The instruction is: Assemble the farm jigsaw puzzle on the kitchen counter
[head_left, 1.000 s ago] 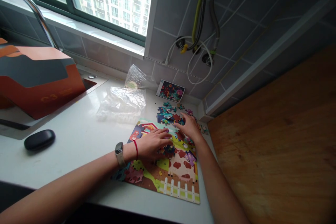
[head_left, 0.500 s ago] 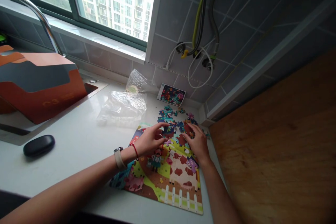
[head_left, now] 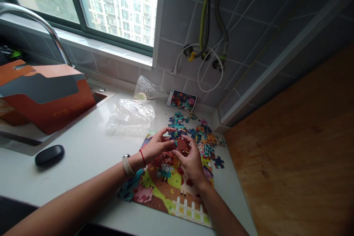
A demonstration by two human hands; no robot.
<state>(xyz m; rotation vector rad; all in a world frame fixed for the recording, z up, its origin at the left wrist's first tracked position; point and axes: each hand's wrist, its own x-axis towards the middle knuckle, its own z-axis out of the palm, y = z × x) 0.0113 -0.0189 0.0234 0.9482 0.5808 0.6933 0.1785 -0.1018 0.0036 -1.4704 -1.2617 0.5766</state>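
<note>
Above the farm-picture puzzle, my two hands come close together. My right hand pinches a dark red puzzle piece between thumb and fingers. Opposite it, my left hand has its thumb and fingers curled round a puzzle piece with a teal edge, partly hidden by the fingers. The puzzle below shows a farmer, a cow and a white fence; my right hand and forearm cover part of it. Loose puzzle pieces lie heaped just beyond my hands.
A picture card leans against the tiled wall. Clear plastic bags lie left of the pieces. A black oval case rests on the counter, with an orange box at the sink. A wooden panel borders the right side.
My right hand has moved left from the loose pieces towards my left hand, bringing the dark red piece. My left hand has stayed nearly in place. The view has shifted slightly.
</note>
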